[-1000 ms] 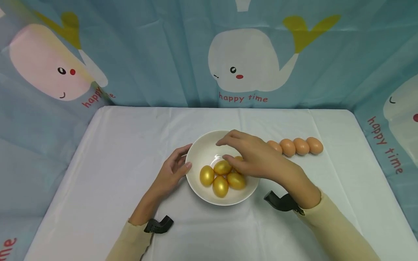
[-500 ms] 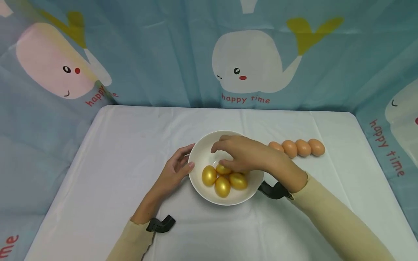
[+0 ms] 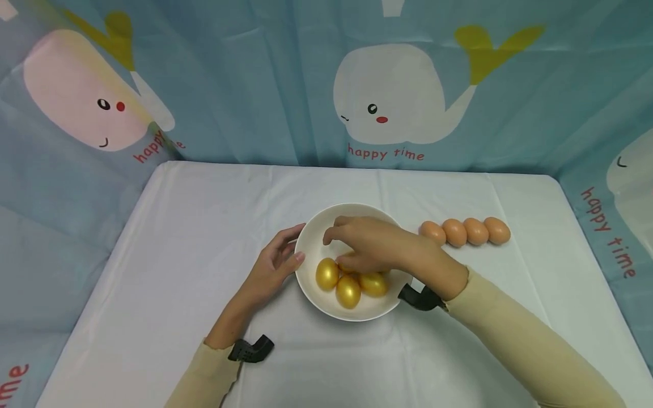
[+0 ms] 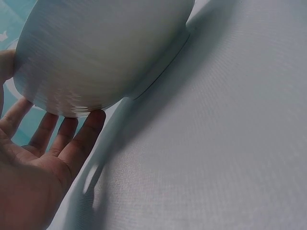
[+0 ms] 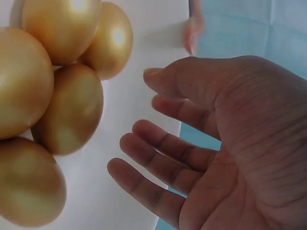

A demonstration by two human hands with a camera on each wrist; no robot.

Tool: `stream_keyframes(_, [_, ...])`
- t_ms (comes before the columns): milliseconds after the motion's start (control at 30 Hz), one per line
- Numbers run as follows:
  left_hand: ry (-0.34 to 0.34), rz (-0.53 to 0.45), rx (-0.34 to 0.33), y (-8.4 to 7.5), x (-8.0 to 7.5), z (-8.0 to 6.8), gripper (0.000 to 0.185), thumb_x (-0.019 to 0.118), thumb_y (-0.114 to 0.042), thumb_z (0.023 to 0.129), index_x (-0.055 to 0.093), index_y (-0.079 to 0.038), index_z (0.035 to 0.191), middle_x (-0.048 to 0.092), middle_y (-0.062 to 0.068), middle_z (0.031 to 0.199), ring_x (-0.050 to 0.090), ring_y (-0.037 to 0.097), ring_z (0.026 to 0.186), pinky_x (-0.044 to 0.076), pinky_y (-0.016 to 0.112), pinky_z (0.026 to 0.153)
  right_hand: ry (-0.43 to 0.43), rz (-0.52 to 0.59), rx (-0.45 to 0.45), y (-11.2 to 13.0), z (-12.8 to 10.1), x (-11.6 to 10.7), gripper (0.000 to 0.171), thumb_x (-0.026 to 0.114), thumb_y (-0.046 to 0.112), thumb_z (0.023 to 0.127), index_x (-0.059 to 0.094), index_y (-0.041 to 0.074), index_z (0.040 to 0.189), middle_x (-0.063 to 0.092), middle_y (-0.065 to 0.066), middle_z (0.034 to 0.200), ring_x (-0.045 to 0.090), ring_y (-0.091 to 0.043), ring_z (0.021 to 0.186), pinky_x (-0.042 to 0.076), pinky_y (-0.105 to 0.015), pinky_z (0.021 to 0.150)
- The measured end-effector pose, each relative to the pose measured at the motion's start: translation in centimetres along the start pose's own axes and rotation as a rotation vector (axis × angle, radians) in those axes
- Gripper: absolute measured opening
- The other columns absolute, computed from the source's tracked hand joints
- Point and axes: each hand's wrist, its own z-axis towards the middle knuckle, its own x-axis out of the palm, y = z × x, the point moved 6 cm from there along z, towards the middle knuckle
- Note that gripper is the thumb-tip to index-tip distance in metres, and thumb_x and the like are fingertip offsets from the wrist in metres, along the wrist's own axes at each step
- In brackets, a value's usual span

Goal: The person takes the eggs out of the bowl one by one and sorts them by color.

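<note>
A white bowl (image 3: 318, 241) stands on the white cloth with several golden eggs (image 3: 348, 292) inside. My left hand (image 3: 267, 266) holds it by the left side, thumb at the rim; in the left wrist view the fingertips touch the outer wall of the bowl (image 4: 96, 52). My right hand (image 3: 374, 243) reaches into the bowl above the eggs and hides some of them. The right wrist view has the golden eggs (image 5: 69, 110) to the left of the right hand (image 5: 220, 163), whose fingers are loosely bent with nothing between them.
Several brown eggs (image 3: 455, 232) lie in a row on the tablecloth (image 3: 229, 209), right of the bowl. Behind the table hangs a blue curtain (image 3: 285, 85) with whale prints. A black band-like mount (image 3: 252, 349) sits on each wrist.
My right hand has moved left and lower into the bowl, over the golden eggs. The left hand keeps its hold on the bowl, and the brown eggs have stayed put.
</note>
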Motion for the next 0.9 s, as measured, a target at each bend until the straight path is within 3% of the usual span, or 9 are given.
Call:
stream_keyframes(400, [0.000,0.018,0.001,-0.4,0.0,0.0,0.057,0.059,-0.011,0.107,0.041,-0.017,0.161,0.043,0.008,0.166,0.055,0.011,0.142,0.059,0.024,0.102,0.020,-0.045,-0.100,1.9,0.4,1.0,0.040,0.080,0.026,0.093,0.070,0.020,0.131,0.067,-0.002,0.128,0.064,-0.018,0.106,0.055,-0.038,0.103])
stream_keyframes(733, [0.008,0.003,0.018,-0.4,0.0,-0.1,0.057,0.058,-0.009,0.107,0.042,-0.015,0.160,0.043,0.011,0.165,0.055,0.011,0.142,0.059,0.024,0.103,0.041,-0.093,-0.170,2.9,1.0,2.2,0.021,0.081,0.015,0.088,0.078,0.023,0.107,0.069,0.006,0.110,0.060,-0.016,0.101,0.052,-0.037,0.098])
stream_keyframes(900, [0.005,0.006,0.014,-0.4,0.0,-0.1,0.057,0.058,-0.010,0.106,0.042,-0.016,0.160,0.044,0.009,0.165,0.056,0.011,0.141,0.059,0.024,0.103,0.051,-0.119,-0.174,3.1,1.5,2.4,0.017,0.081,0.014,0.088,0.078,0.023,0.102,0.068,0.006,0.104,0.059,-0.015,0.095,0.052,-0.035,0.092])
